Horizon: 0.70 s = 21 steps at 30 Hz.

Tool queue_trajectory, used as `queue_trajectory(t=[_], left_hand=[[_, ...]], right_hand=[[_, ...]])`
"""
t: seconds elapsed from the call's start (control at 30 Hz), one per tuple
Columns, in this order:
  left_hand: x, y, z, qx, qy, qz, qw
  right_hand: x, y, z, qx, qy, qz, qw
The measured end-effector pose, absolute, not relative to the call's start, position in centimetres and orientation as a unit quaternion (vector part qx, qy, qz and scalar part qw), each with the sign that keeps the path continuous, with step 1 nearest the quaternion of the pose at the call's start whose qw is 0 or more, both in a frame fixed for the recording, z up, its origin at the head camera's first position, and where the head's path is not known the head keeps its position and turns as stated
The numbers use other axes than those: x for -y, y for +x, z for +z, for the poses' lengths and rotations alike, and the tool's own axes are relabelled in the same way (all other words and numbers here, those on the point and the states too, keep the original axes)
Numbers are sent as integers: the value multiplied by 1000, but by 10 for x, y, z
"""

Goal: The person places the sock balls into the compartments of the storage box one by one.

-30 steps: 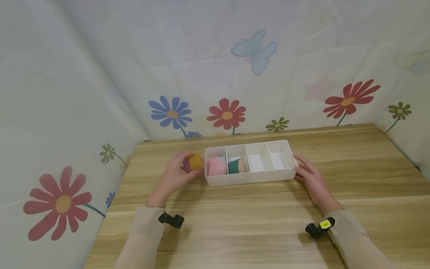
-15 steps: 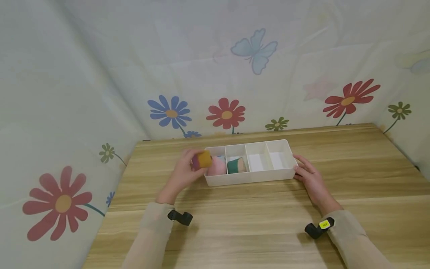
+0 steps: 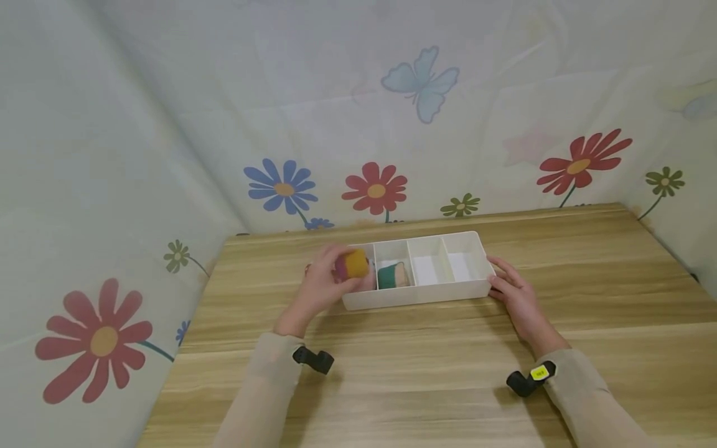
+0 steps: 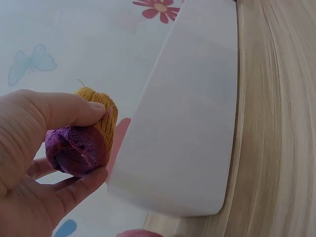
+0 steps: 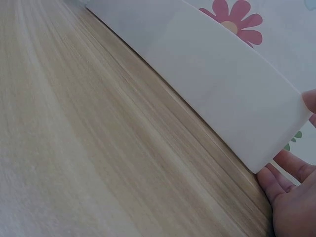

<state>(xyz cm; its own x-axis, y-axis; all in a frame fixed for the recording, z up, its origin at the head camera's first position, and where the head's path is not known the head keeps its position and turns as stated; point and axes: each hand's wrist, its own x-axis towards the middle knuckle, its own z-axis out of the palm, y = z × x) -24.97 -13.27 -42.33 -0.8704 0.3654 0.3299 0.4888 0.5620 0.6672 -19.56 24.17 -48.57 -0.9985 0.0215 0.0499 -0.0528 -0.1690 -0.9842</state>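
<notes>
Mustard-and-purple frayed yarn (image 4: 91, 142) is pinched by the left hand (image 3: 318, 287); the smooth box (image 3: 417, 295) is gripped at three o'clock by the right hand (image 3: 523, 303).

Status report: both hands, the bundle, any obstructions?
Left hand pinching purple-and-yellow bundle, apparently above left end of white box. Right hand touching its right end. Pink item below, mostly hidden, may obstruct.

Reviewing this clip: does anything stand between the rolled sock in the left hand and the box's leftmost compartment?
Nothing visible stands between the yellow-and-purple rolled sock and the opening of the leftmost compartment. Inside, though, lies a pink bundle that may be in the way; the left hand partly hides how much room remains.
</notes>
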Motion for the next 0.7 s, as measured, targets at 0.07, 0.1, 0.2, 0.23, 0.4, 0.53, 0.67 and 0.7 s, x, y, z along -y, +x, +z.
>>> queue_trajectory(t=[0.07, 0.1, 0.2, 0.23, 0.4, 0.53, 0.67, 0.7], left_hand=[[128, -249, -422, 879, -244, -402, 78], [126, -249, -422, 879, -245, -401, 81], [120, -250, -421, 877, -250, -402, 86], [119, -250, -421, 875, -253, -404, 85], [111, -251, -421, 872, -263, -405, 81], [104, -251, -421, 872, -260, -408, 76], [98, -252, -422, 874, -256, -405, 75], [96, -251, -421, 875, -256, -405, 73]], right_hand=[[-242, -195, -486, 645, 12, 763, 25], [-242, -195, -486, 646, 12, 763, 25], [-241, -195, -485, 646, 13, 763, 25], [-241, -195, -485, 646, 13, 763, 24], [-241, -196, -484, 646, 11, 763, 22], [-241, -196, -484, 648, 8, 761, 20], [-241, -195, -484, 648, 6, 761, 19], [-241, -195, -484, 649, 5, 761, 18]])
